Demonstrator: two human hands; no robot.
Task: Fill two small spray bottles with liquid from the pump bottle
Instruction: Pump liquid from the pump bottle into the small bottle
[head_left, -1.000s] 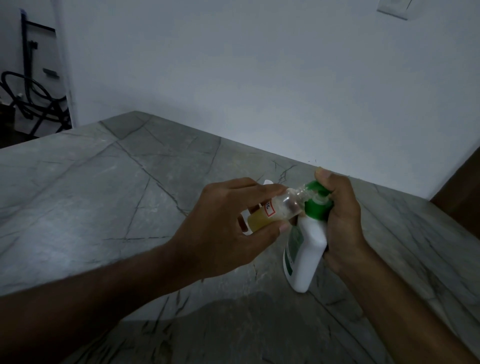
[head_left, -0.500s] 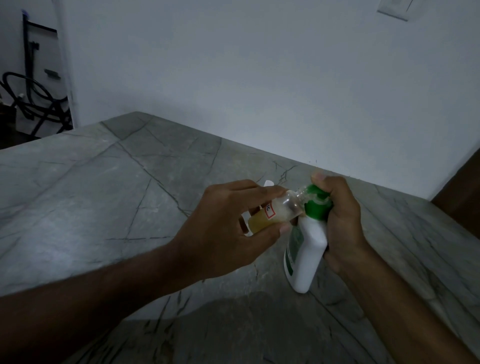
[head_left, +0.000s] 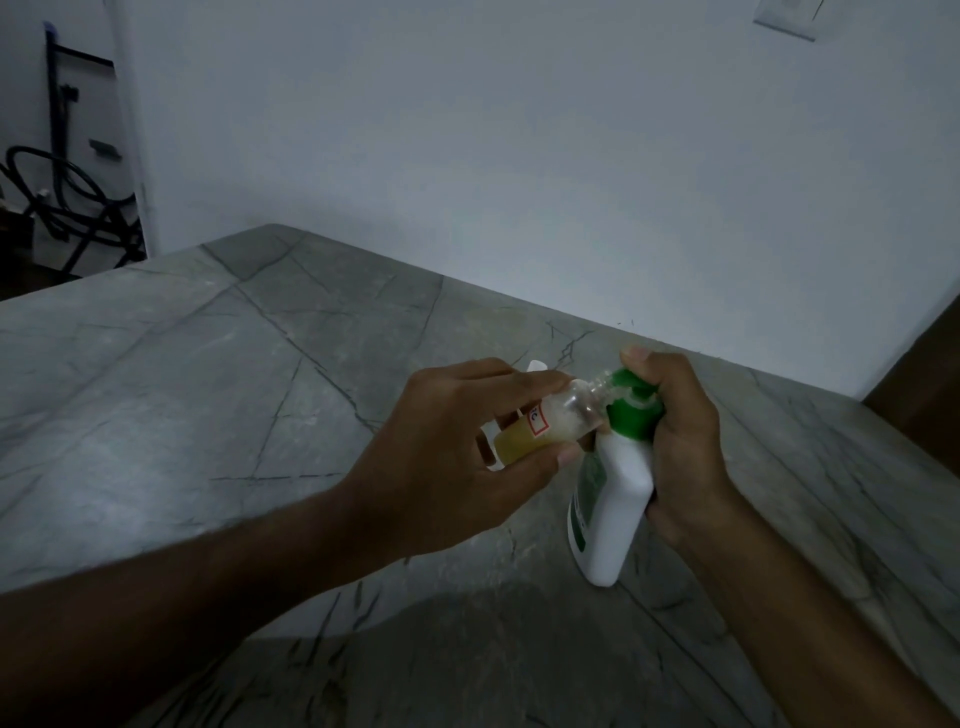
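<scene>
My left hand (head_left: 447, 457) holds a small clear spray bottle (head_left: 545, 421), tilted almost flat, with yellowish liquid in its lower half and a red-edged label. Its open neck touches the green nozzle of the white pump bottle (head_left: 613, 499). My right hand (head_left: 680, 436) grips the pump bottle by its neck, thumb on the green pump head, and the bottle leans with its base on the counter. Something white (head_left: 535, 366) peeks out behind my left fingers; I cannot tell what it is.
The grey marbled counter (head_left: 208, 395) stretches left and toward me and meets a white wall at the back. A dark wooden surface (head_left: 930, 379) stands at the right edge. Black hoses and a stand (head_left: 67, 208) sit beyond the counter's far left corner.
Almost nothing has moved. Both hands stay in place, and my right thumb sits slightly lower on the pump head.
</scene>
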